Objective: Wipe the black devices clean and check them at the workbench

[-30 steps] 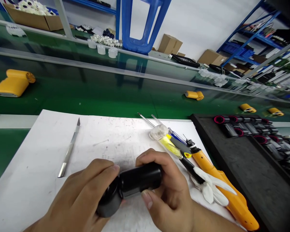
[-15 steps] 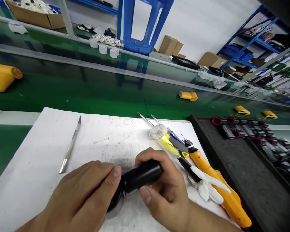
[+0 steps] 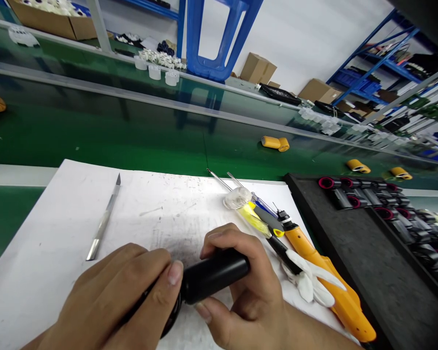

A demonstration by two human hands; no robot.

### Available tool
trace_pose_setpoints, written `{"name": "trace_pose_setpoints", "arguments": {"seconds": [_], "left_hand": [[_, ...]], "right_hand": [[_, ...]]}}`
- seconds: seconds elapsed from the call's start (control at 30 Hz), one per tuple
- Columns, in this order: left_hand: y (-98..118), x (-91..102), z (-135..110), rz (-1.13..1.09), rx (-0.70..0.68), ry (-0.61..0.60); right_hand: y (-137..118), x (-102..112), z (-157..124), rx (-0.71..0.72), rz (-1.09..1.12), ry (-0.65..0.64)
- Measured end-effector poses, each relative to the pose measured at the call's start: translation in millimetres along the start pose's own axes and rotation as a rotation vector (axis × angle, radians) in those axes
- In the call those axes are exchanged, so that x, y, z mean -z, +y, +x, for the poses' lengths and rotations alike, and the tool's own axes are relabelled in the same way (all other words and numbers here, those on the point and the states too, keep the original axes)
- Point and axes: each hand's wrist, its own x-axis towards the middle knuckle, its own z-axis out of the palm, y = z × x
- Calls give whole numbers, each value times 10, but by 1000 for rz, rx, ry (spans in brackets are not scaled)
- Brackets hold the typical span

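Above one paper sheet (image 3: 138, 204), left hand (image 3: 109, 296) and right hand (image 3: 251, 287) curl fingers (image 3: 219, 234) around one black cylinder (image 3: 215, 274).

We see a matte black cylinder (image 3: 215, 274), tilted, its wider round end (image 3: 171, 321) pointing low and half hidden, the right hand (image 3: 250, 291) wrapped around the barrel, the left hand (image 3: 109, 296) closed on that end, held over the white paper sheet (image 3: 146, 214) near its bottom edge
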Motion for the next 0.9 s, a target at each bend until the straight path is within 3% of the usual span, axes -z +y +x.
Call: {"name": "trace_pose_setpoints", "arguments": {"seconds": [0.07,0.17,0.23,0.3,0.4,0.47,0.53,0.6,0.7,0.8,0.9], "left_hand": [[35,1,83,44,-67,55],[72,16,109,32,-106,-1],[93,20,77,7,-73,-10],[106,10,46,17,53,-11],[87,-30,59,-66,318,-229],[52,-62,109,-168,437,-450],[20,-87,172,-191,483,-593],[4,-97,225,-177,485,-657],[0,-92,263,-164,440,-662],[-8,-82,270,-156,381,-660],[-23,-81,284,-144,357,-673]], "right_hand": [[5,-14,-13,8,-18,25],[23,-41,-48,10,-27,54],[28,-45,-57,-9,-38,67],[7,-11,-26,-51,-53,39],[-111,159,104,9,-200,2],[-225,340,201,73,-479,137],[-301,523,263,18,-863,267],[-284,653,288,-167,-1221,174],[-129,716,291,-396,-1494,-135],[-115,716,259,-422,-1527,-187],[-409,724,139,-386,-1415,-159]]}}
